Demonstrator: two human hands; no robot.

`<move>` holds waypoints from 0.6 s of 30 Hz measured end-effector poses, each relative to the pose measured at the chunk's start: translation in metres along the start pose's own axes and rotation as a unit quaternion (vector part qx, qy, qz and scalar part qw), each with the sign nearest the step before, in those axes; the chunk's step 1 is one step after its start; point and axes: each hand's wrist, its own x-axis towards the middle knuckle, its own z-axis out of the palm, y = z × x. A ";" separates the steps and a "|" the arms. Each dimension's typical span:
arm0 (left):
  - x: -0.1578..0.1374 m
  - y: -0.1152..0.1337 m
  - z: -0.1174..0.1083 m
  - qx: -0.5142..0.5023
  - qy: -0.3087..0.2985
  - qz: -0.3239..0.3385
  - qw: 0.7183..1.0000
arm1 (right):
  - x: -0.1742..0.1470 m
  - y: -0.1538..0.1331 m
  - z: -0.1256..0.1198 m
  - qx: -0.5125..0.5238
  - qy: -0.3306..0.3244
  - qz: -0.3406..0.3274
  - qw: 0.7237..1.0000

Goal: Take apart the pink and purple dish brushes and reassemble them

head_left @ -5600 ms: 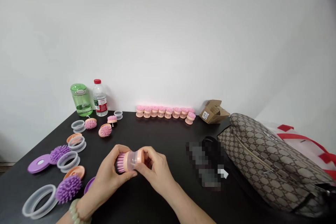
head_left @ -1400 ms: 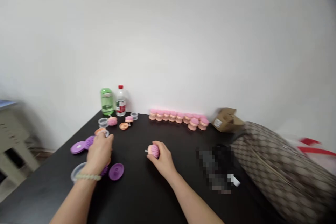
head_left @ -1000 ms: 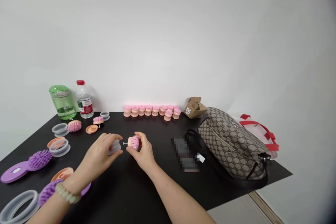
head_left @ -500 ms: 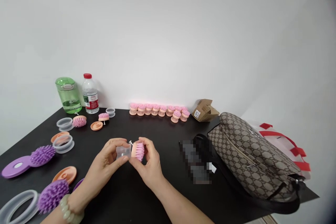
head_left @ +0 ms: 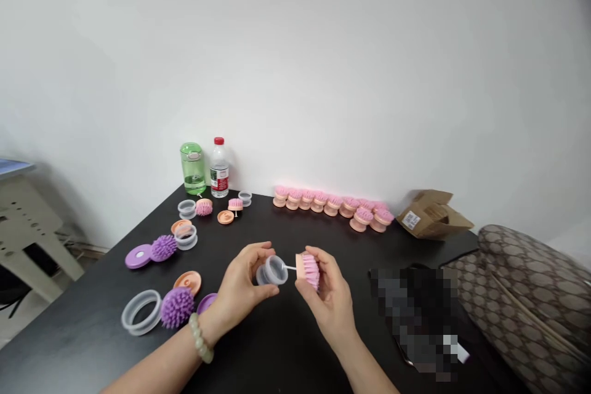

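My left hand (head_left: 242,286) grips a translucent plastic collar (head_left: 276,270) between thumb and fingers, its round opening turned to the right. In my right hand (head_left: 331,298) is a brush head (head_left: 308,271) with pink bristles and a peach base, held on its side. A thin white stem (head_left: 290,268) sticks out of that base, its tip at the collar's opening. Whether the tip touches the collar I cannot tell. Left of my hands lie a purple bristled brush head (head_left: 178,306), a peach cap (head_left: 188,282) and a larger translucent ring (head_left: 142,313).
Along the wall stands a row of pink-bristled brushes (head_left: 318,201). A green bottle (head_left: 192,169) and a red-capped water bottle (head_left: 219,172) are at the back left. A brown cardboard box (head_left: 434,215), a pixelated patch (head_left: 415,314) and a patterned bag (head_left: 521,295) occupy the right.
The view has turned left, shifting everything rightward. The collar has tipped so its opening faces the brush head, and the stem now points left into or at that opening.
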 end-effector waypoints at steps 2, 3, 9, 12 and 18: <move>-0.003 0.002 0.000 0.079 -0.001 0.047 0.996 | 0.000 0.002 0.003 -0.046 -0.026 0.004 0.999; -0.004 0.004 -0.001 0.120 -0.002 0.070 0.990 | -0.001 0.002 0.004 -0.061 -0.040 0.007 0.997; -0.013 0.014 0.003 0.219 -0.037 0.102 0.970 | 0.000 -0.004 0.009 -0.088 -0.070 -0.020 0.993; -0.014 0.017 0.005 0.212 -0.024 0.070 0.974 | 0.002 -0.009 0.006 -0.093 -0.082 -0.032 0.992; -0.014 0.022 0.004 0.230 -0.042 0.072 0.970 | 0.004 -0.013 -0.002 -0.093 -0.130 -0.023 0.987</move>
